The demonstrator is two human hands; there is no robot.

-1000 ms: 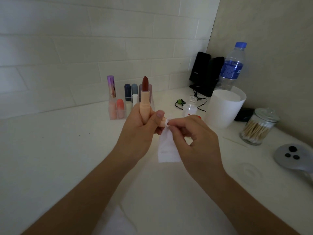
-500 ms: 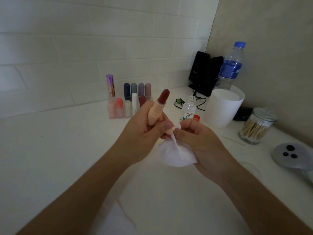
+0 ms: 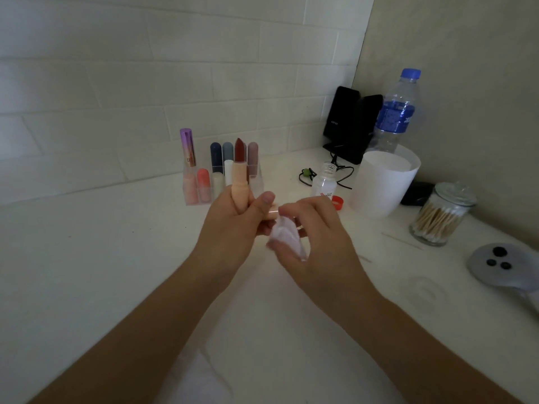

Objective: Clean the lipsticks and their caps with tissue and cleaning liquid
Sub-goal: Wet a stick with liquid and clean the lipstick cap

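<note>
My left hand [image 3: 233, 225] grips an uncapped lipstick [image 3: 239, 182] with a peach tube and dark red tip, held upright. Its peach cap [image 3: 272, 215] is pinched between the same hand's thumb and fingers. My right hand [image 3: 318, 237] pinches a crumpled white tissue [image 3: 284, 233] against the cap's open end. A small clear bottle of cleaning liquid [image 3: 324, 182] stands open behind my hands, its red lid [image 3: 337, 202] lying beside it. A clear organiser [image 3: 204, 188] at the back holds several more lipsticks.
A white cup [image 3: 382, 185] stands to the right, with a water bottle [image 3: 395, 112] and black speakers [image 3: 351, 123] behind it. A glass jar of cotton swabs [image 3: 440, 217] and a grey disc [image 3: 495, 263] sit at the far right. White cloth [image 3: 262, 374] lies below my arms.
The lipstick has swung from tilted right back to upright. My right hand has bunched the hanging tissue and pushed it against the cap.
</note>
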